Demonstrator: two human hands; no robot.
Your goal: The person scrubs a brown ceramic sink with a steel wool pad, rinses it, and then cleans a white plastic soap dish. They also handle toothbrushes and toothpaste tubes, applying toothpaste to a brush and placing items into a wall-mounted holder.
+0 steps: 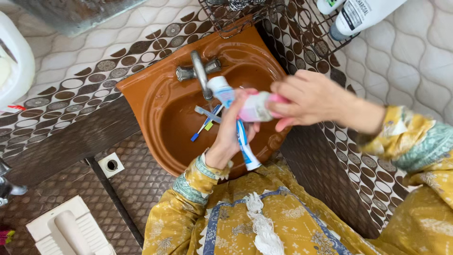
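My left hand [230, 134] is over the brown wash basin [155, 101], closed around a white and blue toothpaste tube [246, 146] that points down towards me. My right hand [306, 99] grips a pink and white tube [257, 107] held sideways above the basin, touching my left hand's fingers. A white-capped blue tube end [221, 89] sticks up between my hands, just below the metal tap [200, 72]. Several toothbrushes [206, 120] lie in the basin bowl.
A wire rack [283, 23] on the patterned tile wall holds white tubes [361, 14]. A white plastic container [14, 61] is at the left edge. A squat toilet pan [68, 231] and a floor drain [112, 165] are on the brown floor.
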